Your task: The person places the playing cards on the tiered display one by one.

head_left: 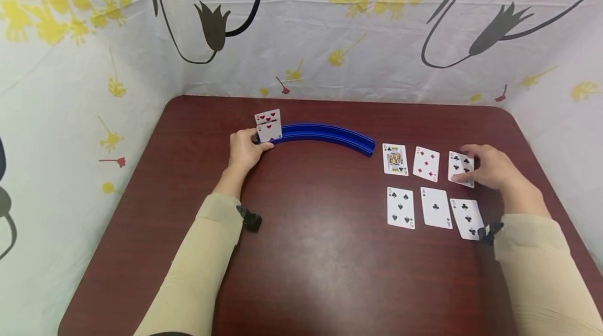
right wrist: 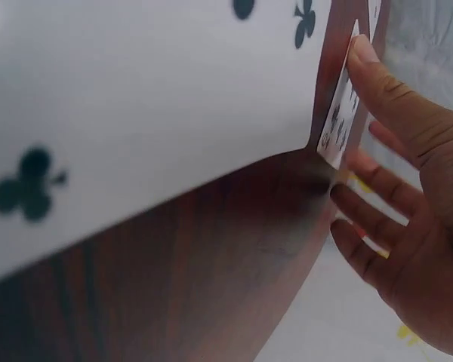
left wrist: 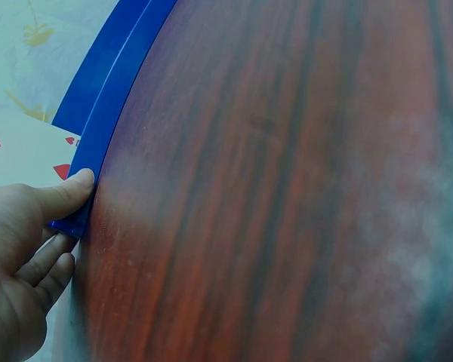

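Note:
My left hand (head_left: 245,153) grips the left end of a curved blue playing card holder (head_left: 325,132), thumb on its front wall and fingers curled under the end. Two heart cards (head_left: 269,131) stand in the holder just above that thumb, the front one overlapping the other. At the table's right side my right hand (head_left: 492,168) reaches over the six of clubs (head_left: 456,164), its thumb and a fingertip at the card's edges. In the right wrist view the thumb (right wrist: 366,53) touches this card (right wrist: 338,132), while the other fingers extend loosely beyond it.
Left of the right hand lie a king of clubs (head_left: 394,159) and a five of diamonds (head_left: 426,164). The nearer row has a five of spades (head_left: 400,208), an ace of clubs (head_left: 436,207) and a three of clubs (head_left: 466,219). Patterned white cloth (head_left: 292,27) surrounds the brown table (head_left: 330,262).

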`<state>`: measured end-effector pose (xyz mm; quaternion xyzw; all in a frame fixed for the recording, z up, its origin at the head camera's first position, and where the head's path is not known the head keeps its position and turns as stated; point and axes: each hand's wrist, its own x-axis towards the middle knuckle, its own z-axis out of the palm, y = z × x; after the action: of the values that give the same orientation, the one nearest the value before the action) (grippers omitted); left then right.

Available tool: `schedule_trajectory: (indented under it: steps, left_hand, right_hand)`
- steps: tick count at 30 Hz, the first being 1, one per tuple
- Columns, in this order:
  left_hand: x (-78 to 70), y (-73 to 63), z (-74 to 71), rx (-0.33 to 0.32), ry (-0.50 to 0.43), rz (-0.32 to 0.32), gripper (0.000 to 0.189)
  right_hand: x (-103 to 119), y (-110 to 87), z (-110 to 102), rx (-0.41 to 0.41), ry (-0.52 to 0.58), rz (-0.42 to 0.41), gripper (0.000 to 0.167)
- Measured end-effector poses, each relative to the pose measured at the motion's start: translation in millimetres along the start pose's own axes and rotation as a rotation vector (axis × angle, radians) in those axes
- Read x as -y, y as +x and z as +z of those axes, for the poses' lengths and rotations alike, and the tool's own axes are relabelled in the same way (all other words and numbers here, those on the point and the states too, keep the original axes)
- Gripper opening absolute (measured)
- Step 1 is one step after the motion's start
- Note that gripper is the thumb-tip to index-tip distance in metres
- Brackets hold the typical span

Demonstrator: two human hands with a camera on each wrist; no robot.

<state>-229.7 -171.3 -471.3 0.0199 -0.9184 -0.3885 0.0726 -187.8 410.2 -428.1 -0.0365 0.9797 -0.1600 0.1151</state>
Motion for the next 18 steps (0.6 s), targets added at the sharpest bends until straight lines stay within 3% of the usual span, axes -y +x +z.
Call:
schedule_trajectory:
  steps: [6, 11, 18]
  left_hand:
    - [-2.3, -0.9, -0.2, 0.001, 0.0, 0.004, 0.038]
    - [-3.3, -1.7, -1.0, 0.002, 0.006, -0.002, 0.039]
    - [-2.2, -1.6, -2.0, 0.005, 0.003, -0.002, 0.04]
  right_hand:
    - [-1.4, -2.9, -1.4, -0.001, -0.037, 0.049, 0.108]
    - [0.2, -2.7, 0.1, -0.027, -0.013, 0.057, 0.108]
    - [0.7, -2.1, 3.8, -0.121, 0.01, 0.054, 0.083]
